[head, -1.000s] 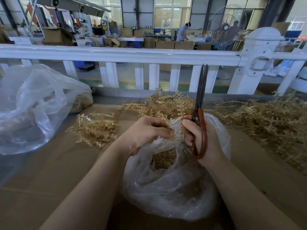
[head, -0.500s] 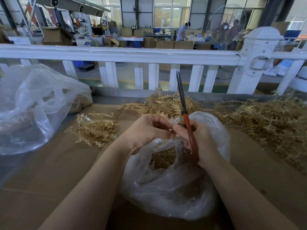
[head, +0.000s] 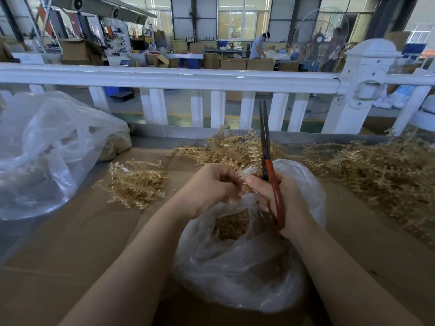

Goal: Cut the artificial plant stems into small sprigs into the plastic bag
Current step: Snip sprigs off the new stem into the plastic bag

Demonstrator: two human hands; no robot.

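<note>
Both hands meet over the mouth of the clear crumpled plastic bag [head: 237,262], which sits on the brown cardboard-covered table [head: 70,255] right in front of the person. Left hand [head: 209,187] has its fingers curled, pinching the bag's rim, w/ a bit of gold plastic stem at the fingertips – too small to say exactly how it's held. Right hand [head: 280,198] is wrapped round the red-orange handle of the long dark-bladed scissors [head: 268,165], blades together & pointing up, tips in front of the white railing [head: 164,78]; its fingertips also touch the bag rim next to the left hand.

Inside the bag, a heap of short gold cut sprigs [head: 231,223] shows thru the opening. Uncut gold artificial plant stems lie on the table in 3 heaps: small pile [head: 136,182] left of the hands, another [head: 230,147] just behind the bag, big one [head: 381,175] at right. A 2nd large clear plastic bag [head: 47,149] slumps at far left, well apart from the hands
</note>
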